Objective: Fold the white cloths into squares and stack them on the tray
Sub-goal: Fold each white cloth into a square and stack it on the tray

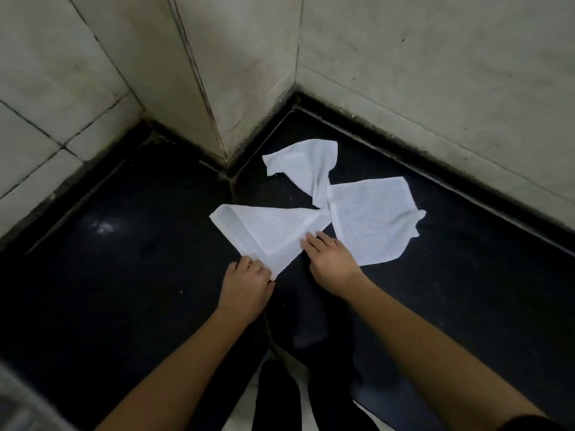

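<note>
Pinching the near tip of the triangular cloth [270, 231], the person's left hand [245, 287] curls its fingers round that corner, while the right hand [329, 259] lays straight, slightly spread fingers on the cloth's right edge. This cloth lies just in front of the tiled pillar [199, 88]. A crumpled cloth [305, 166] sits right of the pillar's foot and a flatter cloth [370, 219] (outer corner rumpled) farther right, their edges touching. Bare black surface [124, 275] stretches left of the pillar.
</note>
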Demonstrator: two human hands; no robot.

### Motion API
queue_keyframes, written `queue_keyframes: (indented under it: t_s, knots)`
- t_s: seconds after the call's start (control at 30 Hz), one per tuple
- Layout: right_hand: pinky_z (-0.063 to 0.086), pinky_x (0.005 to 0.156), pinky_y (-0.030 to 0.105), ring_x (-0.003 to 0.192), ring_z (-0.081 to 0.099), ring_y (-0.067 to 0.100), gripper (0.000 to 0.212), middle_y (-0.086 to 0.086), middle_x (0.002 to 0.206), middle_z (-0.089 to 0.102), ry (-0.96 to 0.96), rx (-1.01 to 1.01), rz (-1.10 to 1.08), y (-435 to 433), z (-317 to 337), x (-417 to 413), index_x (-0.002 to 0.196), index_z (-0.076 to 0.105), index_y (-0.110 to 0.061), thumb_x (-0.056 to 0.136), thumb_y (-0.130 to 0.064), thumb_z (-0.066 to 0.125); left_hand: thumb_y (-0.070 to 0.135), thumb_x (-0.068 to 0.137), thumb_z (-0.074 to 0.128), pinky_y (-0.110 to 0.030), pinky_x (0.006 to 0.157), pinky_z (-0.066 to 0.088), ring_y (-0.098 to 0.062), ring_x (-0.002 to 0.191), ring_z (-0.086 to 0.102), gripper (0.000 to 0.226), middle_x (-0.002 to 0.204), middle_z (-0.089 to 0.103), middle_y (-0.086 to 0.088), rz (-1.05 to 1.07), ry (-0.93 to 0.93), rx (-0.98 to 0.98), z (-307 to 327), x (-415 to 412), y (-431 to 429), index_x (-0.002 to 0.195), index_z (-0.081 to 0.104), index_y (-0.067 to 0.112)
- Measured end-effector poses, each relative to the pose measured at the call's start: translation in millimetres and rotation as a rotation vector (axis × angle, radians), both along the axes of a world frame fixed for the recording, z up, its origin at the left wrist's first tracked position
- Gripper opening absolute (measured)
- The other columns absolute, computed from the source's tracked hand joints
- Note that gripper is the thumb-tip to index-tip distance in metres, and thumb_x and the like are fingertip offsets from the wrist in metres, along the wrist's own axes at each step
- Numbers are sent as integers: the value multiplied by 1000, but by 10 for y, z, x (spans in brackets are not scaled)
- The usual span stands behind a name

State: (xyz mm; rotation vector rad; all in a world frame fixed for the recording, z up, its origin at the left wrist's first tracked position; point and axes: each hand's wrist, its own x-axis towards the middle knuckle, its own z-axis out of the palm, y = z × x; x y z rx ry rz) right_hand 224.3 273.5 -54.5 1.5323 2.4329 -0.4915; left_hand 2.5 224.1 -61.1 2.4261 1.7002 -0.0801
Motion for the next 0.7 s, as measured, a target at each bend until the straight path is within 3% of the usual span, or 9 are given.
queue_keyframes:
  t_s: [0.07,0.1,0.17,0.23,0.3,0.4,0.47,0.57,0.7]
  knots:
    - [54,85,44,98,67,36,37,14,106,70,18,152,98,-17,-75,-113,111,71,-7,75,-10,75,19,65,84,-38,61,46,-26,71,58,21,66,59,-2,26,11,42,-17,-102,-127,60,64,15]
    - [54,76,40,82,67,32,24,10,88,69,8,214,134,-37,-71,-150,93,74,-10,69,-9,78,16,60,85,-37,59,45,-26,67,57,24,62,57,-2,36,25,42,-5,-138,-183,57,62,15]
    - [52,69,36,73,63,28,10,5,75,64,19,220,187,-78,-23,-206,75,71,-14,68,-12,78,15,52,86,-35,57,45,-26,63,56,26,58,55,-1,74,57,13,68,-194,-288,52,60,15]
    - [51,79,39,82,63,29,3,5,83,67,78,126,169,-111,83,-253,82,71,-15,82,-18,71,19,46,86,-33,56,45,-25,62,56,26,57,56,0,108,53,-18,127,-240,-364,50,60,16]
    - [44,90,41,88,62,28,16,5,90,69,146,61,122,-107,210,-288,100,64,-14,99,-23,52,21,49,85,-31,52,43,-22,63,57,25,59,57,4,178,0,-38,252,-303,-417,53,60,18]
    - [43,82,37,75,60,27,15,2,78,63,184,-34,135,-101,541,-329,108,47,-14,106,-22,36,20,67,77,-28,50,43,-14,68,56,18,71,60,9,319,-181,-51,492,-449,-421,63,59,20]
    - [44,71,38,75,61,29,21,3,82,62,218,-49,131,-77,730,-312,110,46,-14,108,-30,33,20,73,75,-31,58,50,-11,70,58,14,80,62,10,411,-278,-26,707,-581,-394,68,62,20]
    - [49,76,42,83,65,32,32,9,93,69,260,-16,59,49,985,-207,109,52,-12,107,-40,37,18,72,79,-34,66,54,-12,71,62,10,87,66,8,556,-413,43,1072,-769,-335,74,69,18]
    - [42,70,33,87,66,29,33,6,93,70,298,64,30,176,1382,-129,99,60,-15,104,-44,45,21,72,77,-32,68,53,-11,73,63,8,81,67,9,643,-467,128,1546,-914,-279,77,71,19]
